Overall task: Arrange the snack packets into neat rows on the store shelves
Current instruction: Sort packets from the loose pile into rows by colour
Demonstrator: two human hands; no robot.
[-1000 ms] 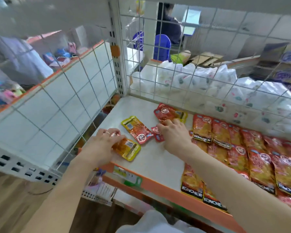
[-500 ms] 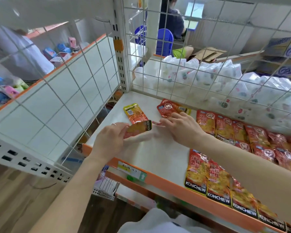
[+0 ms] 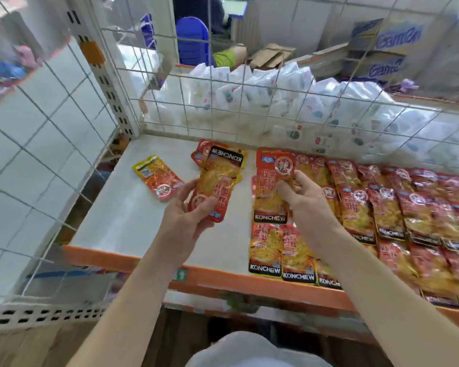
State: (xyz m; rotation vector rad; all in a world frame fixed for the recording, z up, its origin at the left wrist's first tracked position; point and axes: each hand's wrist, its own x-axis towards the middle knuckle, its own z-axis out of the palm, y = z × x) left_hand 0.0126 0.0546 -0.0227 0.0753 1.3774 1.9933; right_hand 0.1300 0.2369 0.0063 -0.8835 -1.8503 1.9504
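Up front, the orange front edge of a white store shelf [image 3: 133, 215] crosses the frame. Along that edge, toward the right, a front row of snack packets [image 3: 265, 250] lies flat, with the black KONCHEW bands facing the edge.

Just beyond, the left hand [image 3: 183, 221] has its grip closed round the lower end of an upside-down packet [image 3: 219, 181]. The thumb lies on its face and the brand band points toward the back of the shelf. Beside it and apart from it, the right hand [image 3: 306, 200] has an upright packet [image 3: 265, 186] in a pinching grip between thumb and fingers, at the left end of the rows. Whether this packet touches those beneath it cannot be told.

Further rows of packets [image 3: 387, 207] overlap from there toward the shelf's right edge. Left of the hands, a yellow-edged loose packet [image 3: 158, 178] lies askew by itself on bare shelf. A small pile [image 3: 200, 153] sits behind the left hand's packet, near the back edge.

A white wire grid [image 3: 249, 102] closes the back edge and a side grid [image 3: 51, 133] closes the left edge. Behind the back grid stand white bags [image 3: 276, 88], then cardboard boxes [image 3: 382, 49] and a blue chair [image 3: 190, 41].
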